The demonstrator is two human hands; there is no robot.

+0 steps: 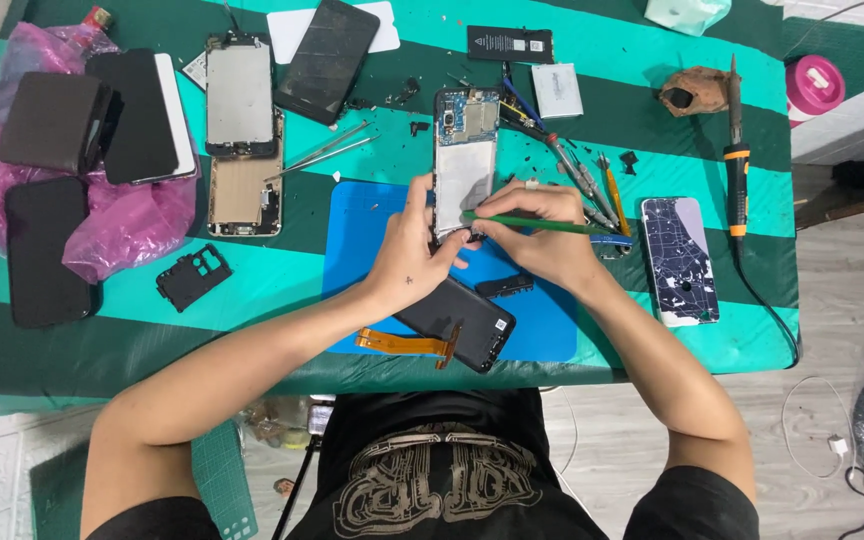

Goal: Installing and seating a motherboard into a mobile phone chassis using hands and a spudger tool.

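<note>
Left hand (407,258) pinches opened phone (465,160) on mat (362,215) mid-counter; right hand (542,235) pinches green tool (532,223). Tool slip could scratch the board.

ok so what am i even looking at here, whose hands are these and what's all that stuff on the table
This is one picture from a camera worn on a person's head, looking down at their own bare hands. The left hand steadies an opened phone with its circuit board exposed, on a blue mat. The right hand holds a green-handled tool to the phone's lower end. Around them on the green striped table lie other phones, a battery, tweezers, screwdrivers and a soldering iron.
</note>
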